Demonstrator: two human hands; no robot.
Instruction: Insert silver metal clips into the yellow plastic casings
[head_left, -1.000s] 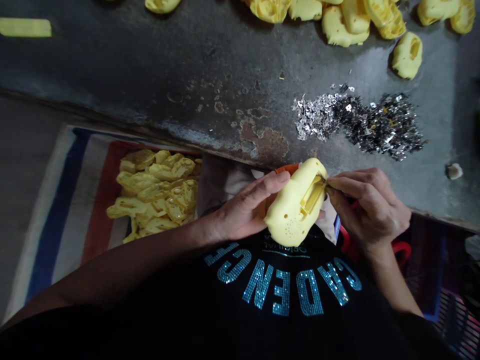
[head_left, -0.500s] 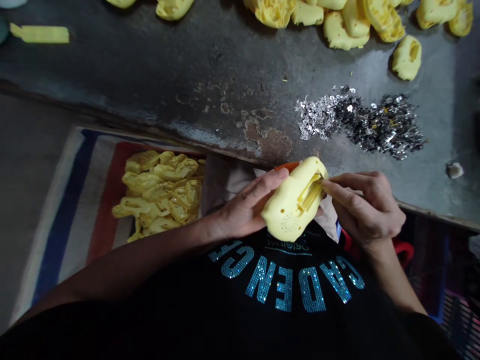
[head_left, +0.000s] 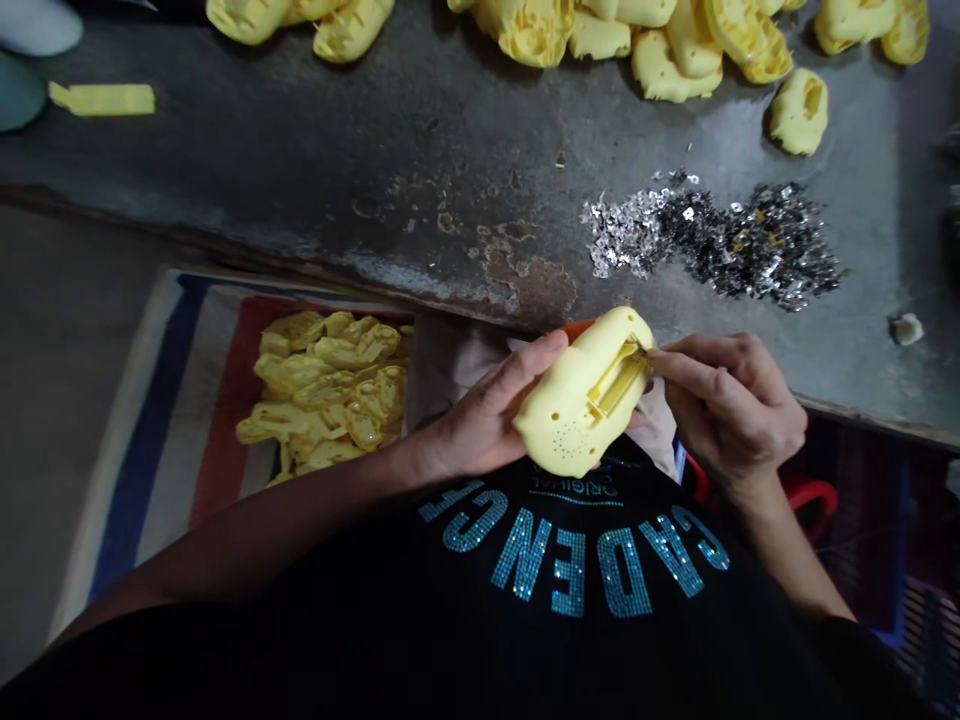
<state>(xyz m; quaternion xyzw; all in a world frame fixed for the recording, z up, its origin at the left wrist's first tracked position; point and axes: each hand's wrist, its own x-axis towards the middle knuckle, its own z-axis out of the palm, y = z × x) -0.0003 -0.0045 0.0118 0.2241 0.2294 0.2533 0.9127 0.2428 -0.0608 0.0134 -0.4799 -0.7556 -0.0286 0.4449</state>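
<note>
My left hand [head_left: 499, 410] is wrapped round a yellow plastic shell [head_left: 564, 425], holding it tilted in front of my shirt. The shell has a long open slot like a battery compartment and a ring of small holes at its lower end. At the upper right end of that slot, my right hand [head_left: 731, 405] pinches with thumb and forefinger. A small dark metal contact piece [head_left: 637, 348] shows at those fingertips, partly hidden by them. On the worktable beyond lies a pile of small shiny metal contact pieces [head_left: 712, 240].
Several yellow shells [head_left: 679, 60] lie along the far side of the grey worktable [head_left: 300, 150]. A flat yellow strip [head_left: 112, 99] is at the left. Below the table edge, a striped sack [head_left: 202, 400] holds yellow parts [head_left: 330, 385]. A whitish lump [head_left: 907, 329] sits at the right.
The view has shifted slightly. The shell stays in my left hand, and my right fingertips remain at the upper end of its slot, where the metal piece shows more clearly.
</note>
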